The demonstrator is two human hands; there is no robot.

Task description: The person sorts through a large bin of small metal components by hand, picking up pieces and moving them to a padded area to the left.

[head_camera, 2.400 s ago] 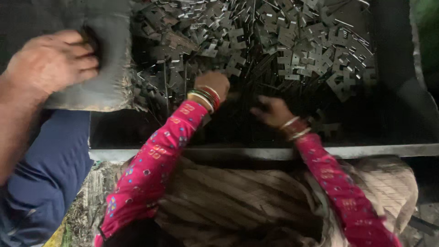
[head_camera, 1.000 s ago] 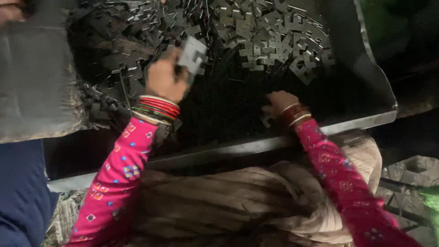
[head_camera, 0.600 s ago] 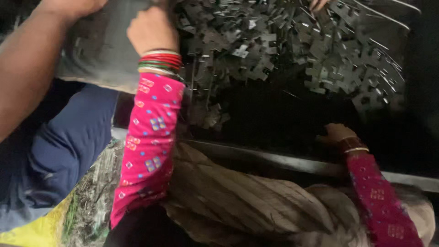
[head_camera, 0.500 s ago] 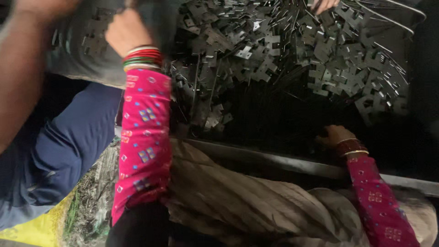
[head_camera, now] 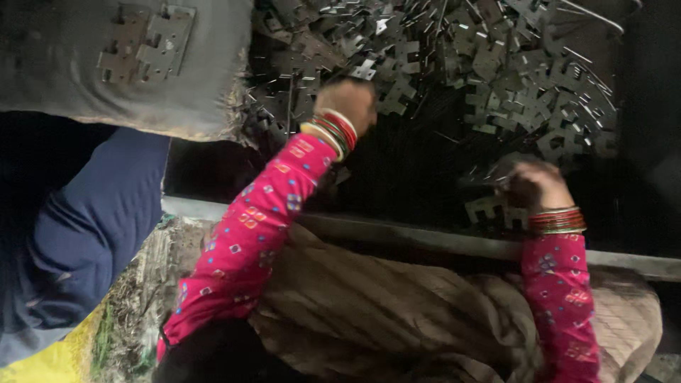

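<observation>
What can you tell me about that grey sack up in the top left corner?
The grey sack fills the upper left corner and looks like coarse woven cloth, dusty and worn, with a frayed lower right edge. It bulges as if full. Two flat stamped metal plates, notched and dark grey, lie side by side on top of it. Its right edge meets the heap of similar metal pieces in the dark bin. Below it is another person's blue-clad leg. Neither of the hands touches it.

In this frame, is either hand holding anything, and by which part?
The right hand grips a flat notched grey metal plate by its upper edge. The left hand rests in the heap of stamped metal plates; whether it holds one cannot be told.
</observation>
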